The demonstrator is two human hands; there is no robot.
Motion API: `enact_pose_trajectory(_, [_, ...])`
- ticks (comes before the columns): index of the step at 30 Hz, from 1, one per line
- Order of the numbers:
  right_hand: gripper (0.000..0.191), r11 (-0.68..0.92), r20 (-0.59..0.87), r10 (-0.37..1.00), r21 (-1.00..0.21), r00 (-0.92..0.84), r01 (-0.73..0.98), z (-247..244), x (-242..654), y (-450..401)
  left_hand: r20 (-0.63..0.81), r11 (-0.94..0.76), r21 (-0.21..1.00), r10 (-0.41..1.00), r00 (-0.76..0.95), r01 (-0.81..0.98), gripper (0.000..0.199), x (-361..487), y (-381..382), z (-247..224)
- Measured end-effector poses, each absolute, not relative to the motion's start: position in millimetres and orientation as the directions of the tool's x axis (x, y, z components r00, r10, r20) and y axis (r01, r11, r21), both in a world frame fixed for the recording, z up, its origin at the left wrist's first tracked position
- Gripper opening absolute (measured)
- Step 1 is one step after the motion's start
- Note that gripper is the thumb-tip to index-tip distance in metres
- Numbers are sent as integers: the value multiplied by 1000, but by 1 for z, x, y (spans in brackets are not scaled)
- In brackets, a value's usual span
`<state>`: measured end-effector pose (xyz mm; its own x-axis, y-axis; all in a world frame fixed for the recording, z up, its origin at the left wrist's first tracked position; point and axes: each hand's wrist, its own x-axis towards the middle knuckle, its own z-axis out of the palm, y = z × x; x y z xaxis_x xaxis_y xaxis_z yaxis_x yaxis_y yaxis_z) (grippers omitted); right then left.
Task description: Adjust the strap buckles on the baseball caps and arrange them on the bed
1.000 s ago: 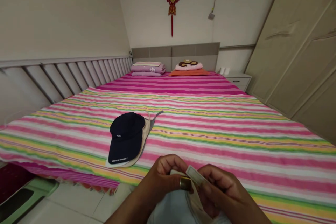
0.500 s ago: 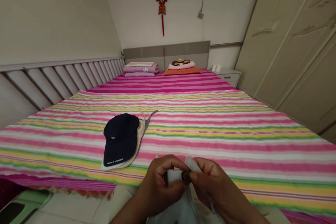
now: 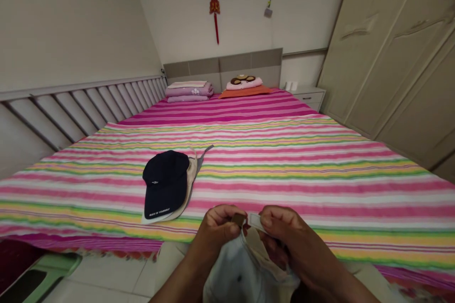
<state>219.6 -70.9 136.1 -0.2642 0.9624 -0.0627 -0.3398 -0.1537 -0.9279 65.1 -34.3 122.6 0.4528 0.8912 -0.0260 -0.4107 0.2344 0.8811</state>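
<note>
A pale blue-grey cap point(image 3: 231, 272) hangs below my hands at the bottom centre, its inner side partly showing on the right. My left hand point(image 3: 216, 234) pinches a small brown buckle point(image 3: 238, 219) at the cap's strap. With thumb and fingers, my right hand point(image 3: 287, 232) grips the light strap end point(image 3: 255, 220), just right of the buckle. Left of my hands, a navy cap point(image 3: 166, 182) lies on the striped bedspread, stacked over a cream cap point(image 3: 192, 175) with loose ties.
Folded purple bedding point(image 3: 189, 91) and a pink pillow point(image 3: 244, 83) lie by the headboard point(image 3: 250, 64). A railing point(image 3: 88, 102) runs along the left side. A green stool point(image 3: 53, 270) stands at the lower left, and a wardrobe point(image 3: 387, 57) on the right.
My hands have shifted slightly, with the buckle now in my left hand's pinch and the strap end in my right hand. More of the pale cap shows below them.
</note>
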Motion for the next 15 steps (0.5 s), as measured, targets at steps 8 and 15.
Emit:
enact_pose_trajectory(8, [32,-222,-142,961,-906,-236,-361,138,215,-72,-7,234,865,890,455,-444,34,70,-33,120])
enact_pose_trajectory(15, [34,-246,-167,956,-906,-243,-345,136,212,-71,9,178,886,917,399,-428,34,68,-35,119])
